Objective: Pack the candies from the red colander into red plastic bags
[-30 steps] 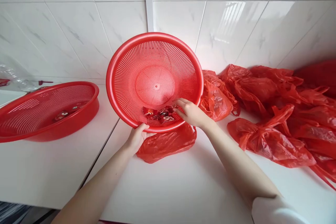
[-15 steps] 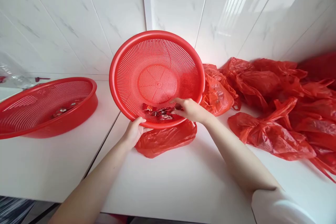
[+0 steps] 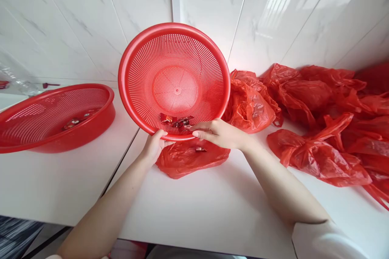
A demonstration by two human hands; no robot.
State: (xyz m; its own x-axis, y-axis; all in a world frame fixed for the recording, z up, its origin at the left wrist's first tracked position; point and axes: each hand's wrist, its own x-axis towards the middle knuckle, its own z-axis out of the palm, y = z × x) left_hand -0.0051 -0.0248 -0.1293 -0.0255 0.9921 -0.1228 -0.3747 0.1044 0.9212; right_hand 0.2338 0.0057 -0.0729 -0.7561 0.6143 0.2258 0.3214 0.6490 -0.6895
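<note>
A red plastic colander (image 3: 177, 73) is tilted toward me, with several small shiny wrapped packets (image 3: 181, 122) gathered at its low side. My left hand (image 3: 153, 145) is closed on its near rim, thumb on top. My right hand (image 3: 217, 132) reaches over the rim at the right, thumb and fingers closed on a small packet at the edge of the pile. Below the rim lies a red plastic bag (image 3: 182, 166), its mouth partly hidden by the colander; one small packet (image 3: 200, 149) shows in it.
Another red colander (image 3: 69, 137) with a few small packets stands at the left. A filled red bag (image 3: 253, 109) sits right of my colander, and several tied red bags (image 3: 319, 158) are piled farther right. A tiled wall (image 3: 209, 0) bounds the white table (image 3: 194, 206).
The colander has shifted slightly up and left in view. My right hand has lowered toward the rim. A small packet now shows in the red bag below.
</note>
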